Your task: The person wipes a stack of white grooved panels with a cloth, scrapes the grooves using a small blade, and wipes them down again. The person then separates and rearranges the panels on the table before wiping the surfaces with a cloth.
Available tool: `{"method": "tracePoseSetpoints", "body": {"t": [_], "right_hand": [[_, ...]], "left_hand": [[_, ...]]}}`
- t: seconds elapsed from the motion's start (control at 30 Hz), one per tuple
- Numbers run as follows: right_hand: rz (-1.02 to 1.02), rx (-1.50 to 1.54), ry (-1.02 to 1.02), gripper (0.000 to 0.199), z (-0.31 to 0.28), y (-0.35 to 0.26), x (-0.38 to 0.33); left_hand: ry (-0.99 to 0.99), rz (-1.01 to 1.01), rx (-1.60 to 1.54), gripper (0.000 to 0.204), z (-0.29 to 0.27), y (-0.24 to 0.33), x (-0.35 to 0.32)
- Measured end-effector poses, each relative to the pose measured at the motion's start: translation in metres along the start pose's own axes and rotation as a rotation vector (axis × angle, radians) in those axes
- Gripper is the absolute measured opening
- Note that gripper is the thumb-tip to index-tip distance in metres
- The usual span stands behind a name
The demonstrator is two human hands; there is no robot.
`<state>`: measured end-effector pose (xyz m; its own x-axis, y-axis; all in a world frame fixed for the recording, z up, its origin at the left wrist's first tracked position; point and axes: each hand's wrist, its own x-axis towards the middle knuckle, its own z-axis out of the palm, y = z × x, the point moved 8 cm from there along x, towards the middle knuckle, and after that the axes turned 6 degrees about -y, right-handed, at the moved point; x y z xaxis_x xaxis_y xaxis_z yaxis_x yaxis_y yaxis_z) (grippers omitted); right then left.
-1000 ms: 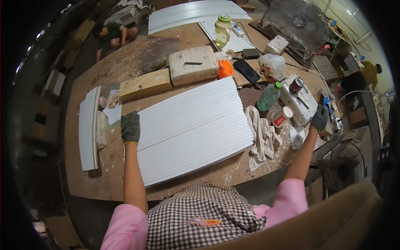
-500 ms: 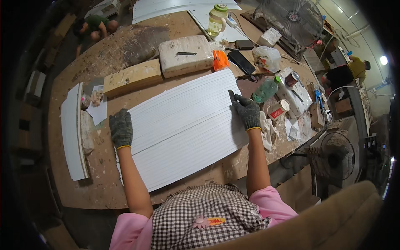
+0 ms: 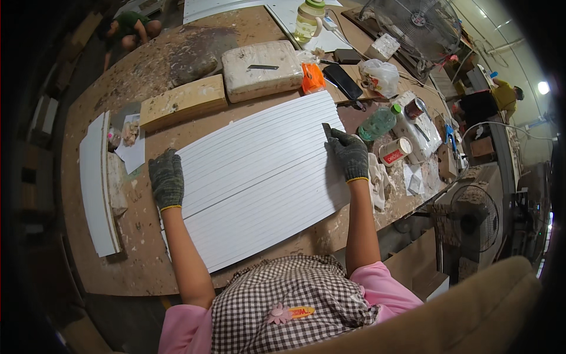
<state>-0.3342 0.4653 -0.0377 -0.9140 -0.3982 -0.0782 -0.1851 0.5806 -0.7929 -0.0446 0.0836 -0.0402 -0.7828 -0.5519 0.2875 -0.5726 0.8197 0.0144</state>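
Note:
A stack-like white panel with many parallel lines or grooves (image 3: 259, 183) lies slanted on the worktable in front of me. My left hand (image 3: 167, 179), in a dark grey knitted glove, rests along its left edge with the fingers stretched out. In the same kind of glove, my right hand (image 3: 349, 154) is at the panel's right edge. Its fingers are closed on a thin dark flat blade (image 3: 327, 132), which stands out past the fingertips over the panel. The part of the blade under the glove is hidden.
Beyond the panel are a wooden block (image 3: 184, 101) and a wrapped block (image 3: 262, 72) bearing another dark strip. Curved white pieces (image 3: 94, 183) lie left. Rightward are a green bottle (image 3: 379, 123), a paper cup (image 3: 395, 151), a phone (image 3: 342, 81) and a fan (image 3: 417, 23). Two people are farther off.
The whole view has shifted slightly, with table items now a little higher and further left. Both hands keep nearly the same places on the panel, and the blade stays in my right hand.

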Motion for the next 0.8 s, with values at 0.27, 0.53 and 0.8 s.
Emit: {"method": "tracePoseSetpoints", "body": {"t": [0.27,0.53,0.8], "right_hand": [[-0.011,-0.072,-0.009,0.027,-0.003,0.000,0.000],[0.027,-0.089,-0.099,0.029,0.006,0.002,0.004],[0.053,-0.028,-0.130,0.033,0.012,0.013,0.007]], "left_hand": [[-0.088,-0.012,0.009,0.027,0.008,-0.003,0.002],[-0.116,0.010,0.079,0.030,0.019,-0.006,0.000],[-0.021,0.070,0.122,0.026,0.019,-0.009,-0.002]]}}
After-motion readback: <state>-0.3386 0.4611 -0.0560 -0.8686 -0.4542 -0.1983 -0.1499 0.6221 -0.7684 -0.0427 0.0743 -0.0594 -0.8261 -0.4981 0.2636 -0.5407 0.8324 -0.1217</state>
